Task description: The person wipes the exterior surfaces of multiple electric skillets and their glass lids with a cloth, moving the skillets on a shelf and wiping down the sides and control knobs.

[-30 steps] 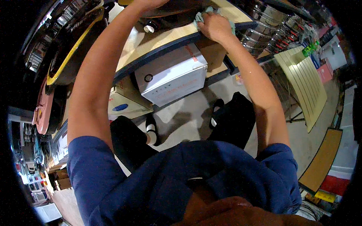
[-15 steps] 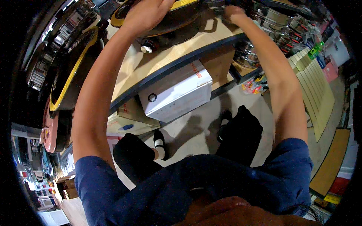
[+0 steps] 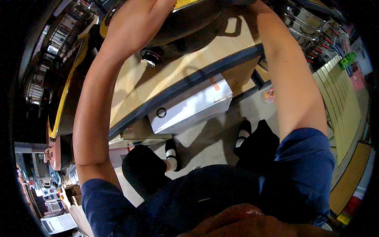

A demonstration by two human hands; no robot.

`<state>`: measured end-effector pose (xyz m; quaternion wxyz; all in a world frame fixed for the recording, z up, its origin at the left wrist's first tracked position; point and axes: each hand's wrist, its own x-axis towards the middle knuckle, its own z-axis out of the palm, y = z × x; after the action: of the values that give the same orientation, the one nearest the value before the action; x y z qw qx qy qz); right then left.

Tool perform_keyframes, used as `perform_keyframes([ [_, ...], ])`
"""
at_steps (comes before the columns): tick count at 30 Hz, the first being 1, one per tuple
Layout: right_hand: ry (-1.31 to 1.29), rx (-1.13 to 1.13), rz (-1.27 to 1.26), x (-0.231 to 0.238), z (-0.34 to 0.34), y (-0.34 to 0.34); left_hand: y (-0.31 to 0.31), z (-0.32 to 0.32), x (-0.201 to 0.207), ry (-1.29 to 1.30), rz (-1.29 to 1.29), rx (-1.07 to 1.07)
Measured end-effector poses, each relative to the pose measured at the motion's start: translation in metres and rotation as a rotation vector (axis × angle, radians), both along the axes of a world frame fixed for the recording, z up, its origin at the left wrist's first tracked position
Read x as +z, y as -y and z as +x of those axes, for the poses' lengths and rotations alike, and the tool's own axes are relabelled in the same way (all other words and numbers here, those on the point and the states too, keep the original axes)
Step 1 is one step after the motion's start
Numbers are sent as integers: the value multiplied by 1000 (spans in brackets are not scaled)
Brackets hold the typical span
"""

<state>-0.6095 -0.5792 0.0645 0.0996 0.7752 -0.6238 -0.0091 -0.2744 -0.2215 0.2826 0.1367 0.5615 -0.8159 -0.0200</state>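
Observation:
A large dark pan [image 3: 189, 25] with a yellow rim is at the top edge, over a pale wooden shelf top. My left hand [image 3: 138, 23] lies against the pan's left part near the rim, with its fingertips cut off by the frame. A small black knob-like piece with a pale tip [image 3: 153, 56] shows below that hand. My right hand [image 3: 254, 6] reaches to the top edge at the pan's right side; it is dark and mostly outside the picture. Whether either hand grips the pan cannot be seen.
Another dark pan with a yellow rim [image 3: 69, 94] stands at the left, above a pink pot [image 3: 57, 152]. Stacked steel pots [image 3: 304, 25] are at the upper right. A white box [image 3: 193, 104] sits under the shelf's dark edge [image 3: 189, 81]. Slatted cream panel [image 3: 339, 106] at right.
The view has shifted closer to the shelf. My right hand has moved up toward the top edge beside the pan, and my left hand stays at the pan.

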Motion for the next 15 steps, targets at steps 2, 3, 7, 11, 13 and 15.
perform_keyframes([
  [2,28,-2,1,6,-15,-10,-2,2,1,-47,-15,-65],
  [3,35,3,-3,11,-20,-18,16,12,-12,-75,-76,-62],
  [7,62,-23,2,17,-62,-65,-2,6,-23,-101,-255,-113],
  [11,77,-60,-28,19,-88,-122,31,14,-24,-155,-135,-82],
  [13,118,-93,-94,17,-86,-145,30,20,-25,-155,-208,-71],
  [15,192,-164,-241,12,-79,-167,33,28,-32,-194,-429,-128],
])
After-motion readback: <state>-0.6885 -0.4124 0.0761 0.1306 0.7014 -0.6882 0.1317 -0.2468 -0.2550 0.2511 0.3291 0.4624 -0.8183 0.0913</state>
